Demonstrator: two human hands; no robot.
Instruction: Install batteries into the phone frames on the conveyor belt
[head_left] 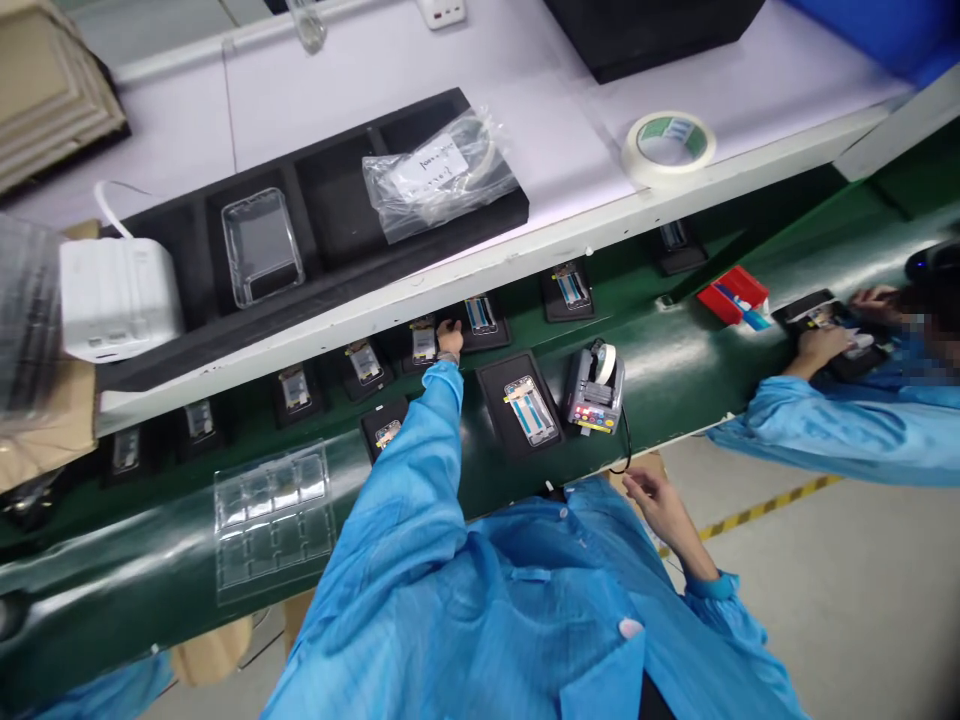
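Reaching far, the left hand (450,343) is between two black trays (491,342), its grip one cannot tell; the right hand (661,508) hangs nearer, half-spread. Trays probably protect the phone frames (481,314) inside from scratches.

No readable text; only blurred handwriting on a bag label (433,169)

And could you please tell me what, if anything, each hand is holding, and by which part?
The left hand is at the left edge of a black tray; whether it grips cannot be told. Nothing is visibly held in the right hand.
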